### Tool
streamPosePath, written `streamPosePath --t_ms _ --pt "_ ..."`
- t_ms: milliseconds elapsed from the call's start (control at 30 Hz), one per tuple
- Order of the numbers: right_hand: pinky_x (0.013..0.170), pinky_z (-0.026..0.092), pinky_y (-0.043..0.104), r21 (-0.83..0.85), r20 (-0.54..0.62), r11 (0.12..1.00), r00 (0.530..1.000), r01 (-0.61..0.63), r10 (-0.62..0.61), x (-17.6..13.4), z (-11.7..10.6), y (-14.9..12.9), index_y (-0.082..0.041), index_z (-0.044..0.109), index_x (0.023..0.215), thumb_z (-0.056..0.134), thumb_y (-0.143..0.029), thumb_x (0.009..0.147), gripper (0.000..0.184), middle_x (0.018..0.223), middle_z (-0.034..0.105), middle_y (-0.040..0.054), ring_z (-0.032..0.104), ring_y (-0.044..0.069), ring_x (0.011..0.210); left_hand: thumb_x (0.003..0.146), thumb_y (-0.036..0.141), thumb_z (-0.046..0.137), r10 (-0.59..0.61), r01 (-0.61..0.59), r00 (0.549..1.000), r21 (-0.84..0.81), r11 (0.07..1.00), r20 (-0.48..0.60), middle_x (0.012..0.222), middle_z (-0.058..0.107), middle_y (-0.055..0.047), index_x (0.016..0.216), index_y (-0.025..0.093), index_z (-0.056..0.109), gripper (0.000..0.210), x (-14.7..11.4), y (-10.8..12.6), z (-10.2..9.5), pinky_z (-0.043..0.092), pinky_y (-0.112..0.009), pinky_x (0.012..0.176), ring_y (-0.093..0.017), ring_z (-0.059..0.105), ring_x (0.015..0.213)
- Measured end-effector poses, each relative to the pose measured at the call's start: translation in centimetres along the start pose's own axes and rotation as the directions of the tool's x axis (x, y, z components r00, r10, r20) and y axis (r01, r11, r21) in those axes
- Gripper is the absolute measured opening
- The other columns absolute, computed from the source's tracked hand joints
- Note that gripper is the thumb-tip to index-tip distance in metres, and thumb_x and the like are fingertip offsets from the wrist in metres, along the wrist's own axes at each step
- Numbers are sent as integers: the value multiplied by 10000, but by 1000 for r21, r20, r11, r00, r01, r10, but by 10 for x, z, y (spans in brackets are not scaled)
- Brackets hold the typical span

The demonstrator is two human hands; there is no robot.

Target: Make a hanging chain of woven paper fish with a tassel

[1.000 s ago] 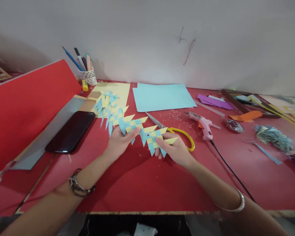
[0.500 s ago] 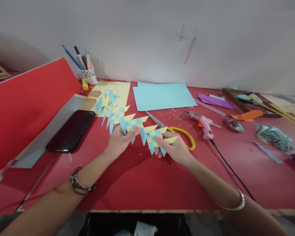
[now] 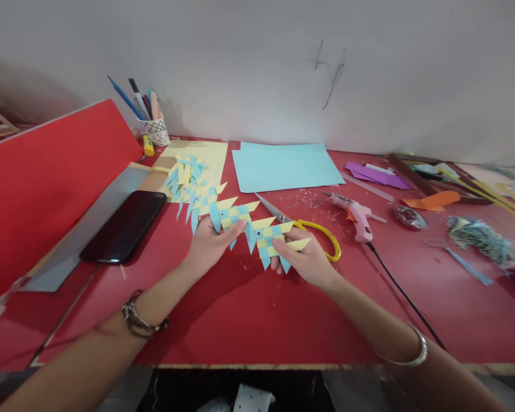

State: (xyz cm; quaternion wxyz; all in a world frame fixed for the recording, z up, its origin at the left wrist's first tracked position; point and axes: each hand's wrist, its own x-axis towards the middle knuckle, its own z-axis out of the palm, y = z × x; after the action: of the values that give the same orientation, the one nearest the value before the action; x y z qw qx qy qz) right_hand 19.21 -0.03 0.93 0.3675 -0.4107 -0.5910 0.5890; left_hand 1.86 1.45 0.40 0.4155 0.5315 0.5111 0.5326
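The paper fish are woven from blue and yellow strips, and they make a row in the middle of the red table (image 3: 240, 326), going from near right to far left. The right hand (image 3: 304, 254) pinches the near fish (image 3: 266, 233) by its tail, thumb on top. The left hand (image 3: 210, 243) has its thumb pressed on the next fish (image 3: 235, 216), fingers tucked under.

Both of these fish look done: the weaving is neat, the fins are pointy and each has a little eye. A third fish (image 3: 206, 195) is woven too. I can't tell if they are stuck together or just touching. At the far left, a messy heap of strips (image 3: 187, 171) looks unfinished, or maybe it's more fish. The big blue sheets (image 3: 287, 166) look mostly whole. The scissors (image 3: 282, 218) and glue gun (image 3: 358, 217) lie on the right, unheld.
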Motion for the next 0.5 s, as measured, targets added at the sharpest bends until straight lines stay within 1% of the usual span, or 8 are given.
streamPosePath --t_ms 167,300,500 --pt "390 404 178 -1 5 1000 1000 -6 6 0 0 0 -149 519 727 542 -425 747 277 509 566 -29 495 55 385 613 250 605 -8 8 1000 17 1000 -6 610 675 3 577 181 626 80 0 0 -1 477 -197 492 -130 615 578" --pt "399 406 181 -4 8 1000 1000 -9 9 0 0 -1 -152 516 720 547 -438 743 289 512 570 -25 500 58 392 615 265 607 12 -12 1000 4 1000 29 705 700 -12 648 186 652 98 0 -2 -2 504 -218 561 -149 635 655" --pt "393 401 180 -6 7 1000 1000 -3 3 0 -1 0 -154 516 718 543 -443 747 292 513 572 -23 507 64 401 620 296 609 2 -5 998 48 999 65 679 692 -20 622 174 642 126 -1 -4 -3 508 -227 566 -159 634 663"
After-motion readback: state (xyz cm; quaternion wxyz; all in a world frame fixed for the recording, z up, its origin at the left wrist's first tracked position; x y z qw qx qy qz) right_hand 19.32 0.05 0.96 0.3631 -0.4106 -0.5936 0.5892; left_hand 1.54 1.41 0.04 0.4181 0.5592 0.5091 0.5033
